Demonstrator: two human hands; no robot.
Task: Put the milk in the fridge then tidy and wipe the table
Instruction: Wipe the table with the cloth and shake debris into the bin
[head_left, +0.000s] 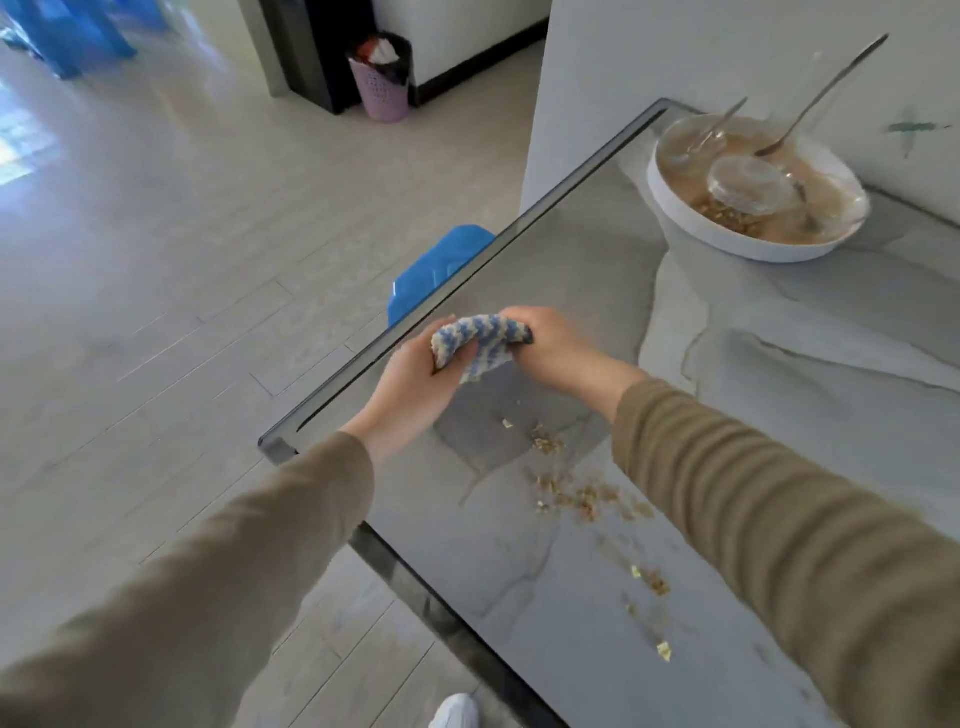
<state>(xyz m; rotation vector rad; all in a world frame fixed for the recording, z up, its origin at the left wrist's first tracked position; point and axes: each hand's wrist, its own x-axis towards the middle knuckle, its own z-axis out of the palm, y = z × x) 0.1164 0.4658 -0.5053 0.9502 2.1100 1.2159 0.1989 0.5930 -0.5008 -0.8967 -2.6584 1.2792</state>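
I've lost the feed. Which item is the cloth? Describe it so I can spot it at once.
Find the grey marble-look table; near its left edge, above the scattered crumbs, both hands meet. The cloth is bunched between the left hand and right hand. It is the only blue-and-white zigzag thing there.

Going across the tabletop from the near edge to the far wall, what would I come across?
Scattered crumbs → blue-and-white cloth gripped by the left hand and right hand → white dish holding spoons and an overturned glass.
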